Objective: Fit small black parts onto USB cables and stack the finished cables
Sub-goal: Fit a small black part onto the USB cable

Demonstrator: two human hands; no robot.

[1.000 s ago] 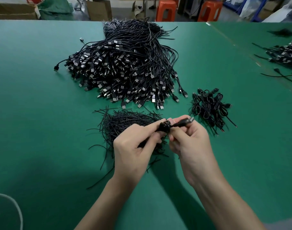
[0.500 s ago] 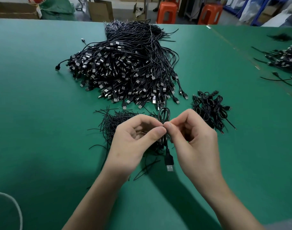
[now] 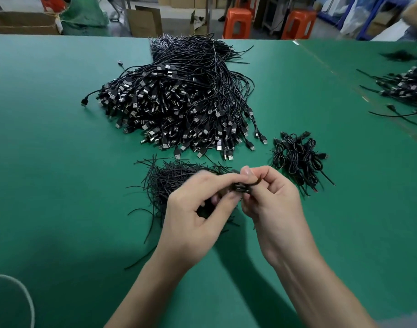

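**Both hands pinch one black cable over the table**

On the green table (image 3: 49, 162), the big heap of USB cables (image 3: 179, 102) lies beyond the hands, with the pile of thin black parts (image 3: 169, 178) beneath them and the small stack of finished cables (image 3: 297, 157) to the right. The left hand (image 3: 198, 214) and right hand (image 3: 273, 204), fingers curled, meet and pinch a blurred cable (image 3: 244, 185)

Green table (image 3: 49, 185) lies open at left; cable heap (image 3: 179, 102), tie pile (image 3: 169, 176), bundle stack (image 3: 297, 157) block ahead.

Left grip (image 3: 195, 209), right grip (image 3: 273, 202) and forearms (image 3: 150, 282) bare.
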